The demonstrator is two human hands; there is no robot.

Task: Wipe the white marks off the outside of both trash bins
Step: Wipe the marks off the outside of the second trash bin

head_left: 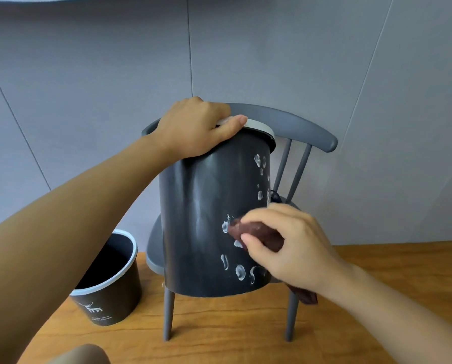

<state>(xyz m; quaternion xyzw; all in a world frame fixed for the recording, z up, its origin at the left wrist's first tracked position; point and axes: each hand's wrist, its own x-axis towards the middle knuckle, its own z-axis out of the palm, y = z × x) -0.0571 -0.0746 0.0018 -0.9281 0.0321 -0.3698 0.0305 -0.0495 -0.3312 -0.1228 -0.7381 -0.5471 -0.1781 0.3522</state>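
Two hands work on one dark trash bin (pixel 193 232). Our right hand (pixel 285 245) pinches a maroon cloth (pixel 256 232) against its side; our left hand (pixel 193 127) grips the white rim (pixel 259 126), tilting the bin on a grey chair (pixel 298 122). We judge the job partly done: the left side looks clean, but white marks (pixel 240 271) remain on the right. A second bin (pixel 109 279) stands on the wooden floor (pixel 232 337), its visible side showing no smears.

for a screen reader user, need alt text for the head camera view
A right hand rubs a brown cloth over white marks on a dark cylindrical trash bin, gripped at its rim by the left hand, before a grey chair. A second bin stands on the wooden floor.
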